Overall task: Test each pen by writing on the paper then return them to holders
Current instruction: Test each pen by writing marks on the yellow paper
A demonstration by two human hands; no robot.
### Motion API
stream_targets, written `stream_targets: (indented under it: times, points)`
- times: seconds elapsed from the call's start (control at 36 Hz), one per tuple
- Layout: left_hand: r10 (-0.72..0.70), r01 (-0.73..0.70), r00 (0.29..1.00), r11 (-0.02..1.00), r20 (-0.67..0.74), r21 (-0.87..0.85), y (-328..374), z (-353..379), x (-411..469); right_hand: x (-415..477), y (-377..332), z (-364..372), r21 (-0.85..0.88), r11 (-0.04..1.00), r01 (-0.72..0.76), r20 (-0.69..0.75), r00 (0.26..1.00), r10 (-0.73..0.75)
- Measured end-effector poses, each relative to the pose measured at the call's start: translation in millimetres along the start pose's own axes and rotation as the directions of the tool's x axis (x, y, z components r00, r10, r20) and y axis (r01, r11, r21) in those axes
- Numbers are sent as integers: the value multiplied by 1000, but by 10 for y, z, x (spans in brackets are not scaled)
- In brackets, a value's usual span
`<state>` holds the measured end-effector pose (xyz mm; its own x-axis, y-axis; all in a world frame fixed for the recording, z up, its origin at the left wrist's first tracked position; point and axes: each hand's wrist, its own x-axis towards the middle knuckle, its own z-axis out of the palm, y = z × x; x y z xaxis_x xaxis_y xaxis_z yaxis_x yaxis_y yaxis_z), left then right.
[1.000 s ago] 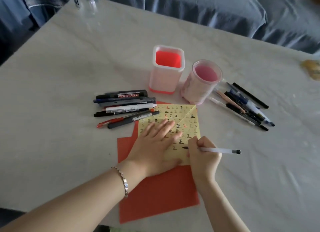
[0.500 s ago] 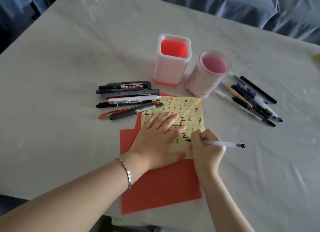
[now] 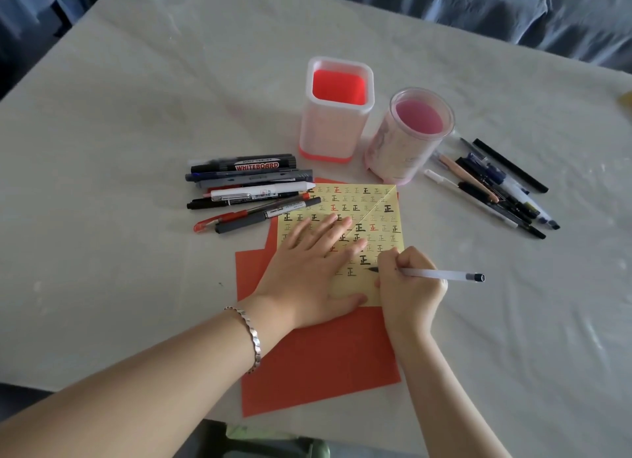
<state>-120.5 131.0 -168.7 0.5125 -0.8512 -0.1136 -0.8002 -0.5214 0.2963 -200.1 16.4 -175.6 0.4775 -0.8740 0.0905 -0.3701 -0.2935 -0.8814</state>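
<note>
The left hand (image 3: 307, 269) lies flat with straight fingers, pressing the yellow paper (image 3: 386, 218) to the desk (image 3: 136, 252). Just beside it at 3 o'clock, the right hand (image 3: 407, 286) is clenched round a white pen (image 3: 441, 274), tip over the paper. From the paper, the square holder (image 3: 337, 115) stands at 12 o'clock and the round holder (image 3: 407, 139) at 1. Loose pens (image 3: 253, 190) lie at 10, more pens (image 3: 496, 187) at 2.

The clear pen (image 3: 441, 274) touches marked yellow paper (image 3: 380, 214); square holder (image 3: 333, 129), round holder (image 3: 403, 151) upright.
</note>
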Motion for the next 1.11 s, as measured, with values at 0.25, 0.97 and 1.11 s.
stream_targets:
  times: [0.25, 0.97, 1.11]
  points:
    - [-6, 6, 1000, 1000, -5, -3, 3, -5, 1, 13, 9, -2, -24, 1000, 0, 15, 1000, 0]
    - [-10, 11, 1000, 1000, -8, 8, 11, -7, 4, 18, 29, 4, -3, 1000, -5, 34, 999, 5]
    - [-10, 10, 1000, 1000, -12, -4, 8, 2, 7, 8, 20, -14, 24, 998, -53, 47, 998, 52]
